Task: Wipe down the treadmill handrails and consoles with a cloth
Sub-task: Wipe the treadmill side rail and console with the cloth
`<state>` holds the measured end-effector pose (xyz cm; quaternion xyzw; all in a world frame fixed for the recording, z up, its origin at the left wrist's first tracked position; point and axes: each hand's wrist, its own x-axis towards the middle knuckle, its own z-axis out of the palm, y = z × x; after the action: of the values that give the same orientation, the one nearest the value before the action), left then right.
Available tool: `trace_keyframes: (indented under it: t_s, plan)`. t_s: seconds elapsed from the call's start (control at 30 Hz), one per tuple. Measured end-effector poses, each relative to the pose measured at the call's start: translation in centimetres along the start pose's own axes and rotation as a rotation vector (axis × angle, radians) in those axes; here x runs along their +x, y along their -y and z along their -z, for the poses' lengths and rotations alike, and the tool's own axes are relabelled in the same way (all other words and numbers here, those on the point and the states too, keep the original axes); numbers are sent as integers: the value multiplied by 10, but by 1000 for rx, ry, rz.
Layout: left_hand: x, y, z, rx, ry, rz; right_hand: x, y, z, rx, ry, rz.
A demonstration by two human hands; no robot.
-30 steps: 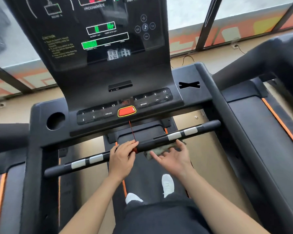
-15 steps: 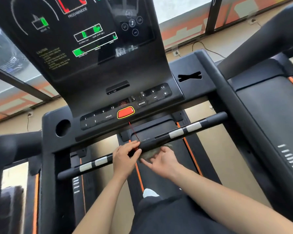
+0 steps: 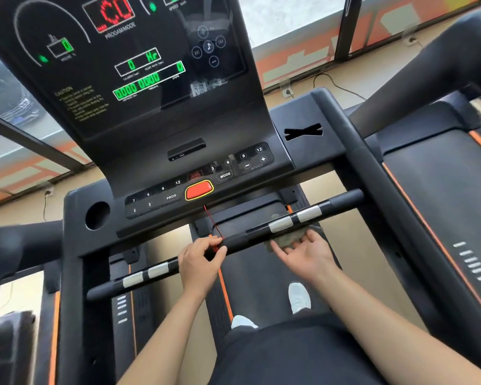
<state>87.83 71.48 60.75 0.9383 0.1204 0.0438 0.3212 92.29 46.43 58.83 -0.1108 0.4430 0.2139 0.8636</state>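
Two hands work at the crossbar handrail (image 3: 247, 239), which runs across the treadmill below the console (image 3: 161, 79), with its right end higher in the view. We find the left hand (image 3: 200, 259) at the midpoint of the bar, back of the hand upward and wrist straight. Its fingers curl over the top of the bar and the thumb closes from below, so the bar is gripped. The red cord (image 3: 213, 225) hanging from the red stop button (image 3: 199, 190) at the console's front edge passes just beside the left index finger; we cannot tell whether the two touch. We find the right hand (image 3: 306, 254) turned palm up beneath the right half of the bar, fingers nearly straight and spread, pointing toward the console. This hand lies flat and uncurled, and its fingertips carry the cloth (image 3: 286, 239) and press it against the underside of the bar. The cloth, a crumpled grey-green pad, sits directly below the right pair of silver sensor plates (image 3: 281, 223) and touches the bar. Both forearms extend forward from the bottom edge of the view. Two white shoes (image 3: 299, 297) stand on the running belt (image 3: 261, 276) under the bar.
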Motion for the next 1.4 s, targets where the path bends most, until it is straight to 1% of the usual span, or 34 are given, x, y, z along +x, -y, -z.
trace_keyframes:
  t_s: [0.27,0.47,0.53,0.7,0.9,1.0,1.1,1.2,1.27,1.3,1.4]
  plan:
    - [0,3,-1,26,18,10,-18,73,6,-50,-50,209]
    - [-2,2,-1,30,12,-14,-26,98,6,-74,-84,329]
    - [-3,1,-1,24,-1,-10,-29,97,5,-95,-78,336]
    - [-4,2,-4,21,-22,-21,-34,72,1,-167,-51,259]
    - [-4,7,-7,15,-9,-8,-35,16,-9,-260,-8,63]
    - [-6,8,-8,30,-12,-31,-35,-17,-18,-314,4,-33]
    - [-10,14,-9,33,1,-55,-36,-43,-23,-432,10,-115]
    - [-11,19,-6,27,36,-73,-43,-53,-22,-661,43,-127]
    - [-10,21,-6,13,36,-74,-52,-47,-22,-852,97,-5]
    - [-10,21,-5,5,31,-75,-55,-41,-23,-950,129,106]
    - [-10,18,-4,-42,-5,-65,-60,-18,-35,-1305,211,577]
